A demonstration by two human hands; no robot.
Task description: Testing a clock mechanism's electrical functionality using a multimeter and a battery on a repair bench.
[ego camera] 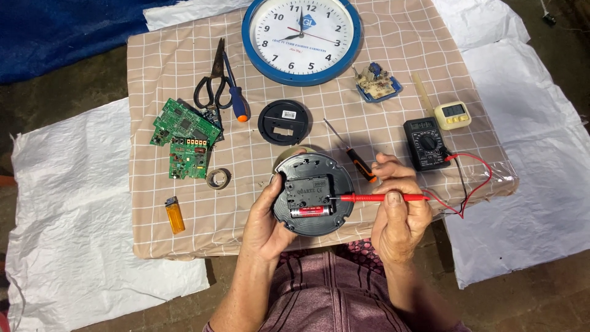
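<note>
Head view: table (160, 61) with checked cloth, blue wall clock (301, 38) at far edge. Left hand (265, 218) grips round black clock back (307, 169) at near edge. Right hand (399, 218) pinches red probe (381, 197), tip on mechanism by battery (310, 211). Multimeter (426, 143) just right.

left hand (265, 222) — black clock back (313, 193) | right hand (399, 212) — red probe (381, 197)

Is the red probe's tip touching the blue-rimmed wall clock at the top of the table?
No: the right hand holds the red probe with its tip on the black clock back in the left hand.
</note>
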